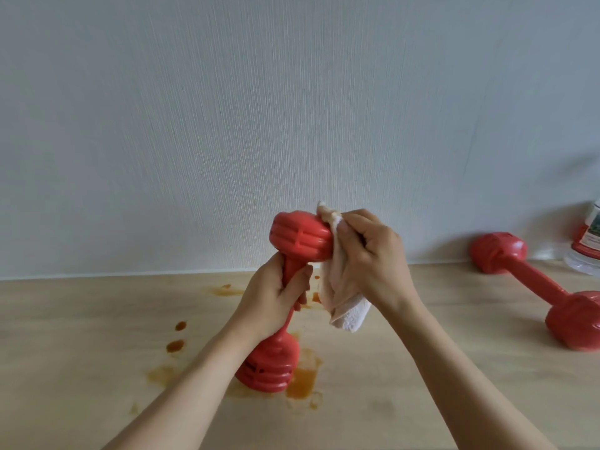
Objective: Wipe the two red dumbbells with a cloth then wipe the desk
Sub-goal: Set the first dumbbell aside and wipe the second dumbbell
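Above a pale wood-grain desk blotched with brown spills, the left hand grips a ribbed red plastic dumbbell by its handle while the right hand presses a bunched white terry cloth against its upper head. A second red dumbbell lies at right, beside a clear plastic bottle.

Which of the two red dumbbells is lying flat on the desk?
The right dumbbell, untouched near the wall beside a bottle. The other dumbbell stands tilted, gripped by the left hand.
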Motion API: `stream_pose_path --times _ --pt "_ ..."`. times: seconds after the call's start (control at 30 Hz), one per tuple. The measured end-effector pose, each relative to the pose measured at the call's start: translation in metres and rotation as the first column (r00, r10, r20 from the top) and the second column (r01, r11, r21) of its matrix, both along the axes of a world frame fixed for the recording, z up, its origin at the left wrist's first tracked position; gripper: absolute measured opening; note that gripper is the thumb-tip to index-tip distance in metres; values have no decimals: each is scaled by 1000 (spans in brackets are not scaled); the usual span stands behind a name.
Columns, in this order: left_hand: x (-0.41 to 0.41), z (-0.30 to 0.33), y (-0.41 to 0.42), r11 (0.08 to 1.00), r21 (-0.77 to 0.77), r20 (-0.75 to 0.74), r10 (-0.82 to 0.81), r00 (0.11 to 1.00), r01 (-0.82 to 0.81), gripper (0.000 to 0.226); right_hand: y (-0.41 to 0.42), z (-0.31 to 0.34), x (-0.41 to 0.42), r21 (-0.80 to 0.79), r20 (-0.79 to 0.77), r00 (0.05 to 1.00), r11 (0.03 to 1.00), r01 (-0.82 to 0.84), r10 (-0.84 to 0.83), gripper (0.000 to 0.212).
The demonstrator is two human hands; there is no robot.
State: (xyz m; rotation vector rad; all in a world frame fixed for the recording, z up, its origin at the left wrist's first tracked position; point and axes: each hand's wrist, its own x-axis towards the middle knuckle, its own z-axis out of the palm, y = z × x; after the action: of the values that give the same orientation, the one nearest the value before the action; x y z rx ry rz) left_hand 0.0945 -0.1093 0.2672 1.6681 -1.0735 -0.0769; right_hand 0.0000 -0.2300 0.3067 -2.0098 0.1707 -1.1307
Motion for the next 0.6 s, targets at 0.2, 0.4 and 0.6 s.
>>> stream_pose_path --times 0.2,0.4,0.6 --pt "-1 0 0 997 2 37 -74 997 74 17 -20 -2 2 100 -136 990 995 -16 29 29" --pt "2 -2 1 997 9 26 -80 996 79 17 -3 15 -11 -282 -114 993 957 -71 40 31" --pt "1 1 1 998 45 72 -42 997 38 15 -9 45 1 -188 -383 916 960 -208 123 29"
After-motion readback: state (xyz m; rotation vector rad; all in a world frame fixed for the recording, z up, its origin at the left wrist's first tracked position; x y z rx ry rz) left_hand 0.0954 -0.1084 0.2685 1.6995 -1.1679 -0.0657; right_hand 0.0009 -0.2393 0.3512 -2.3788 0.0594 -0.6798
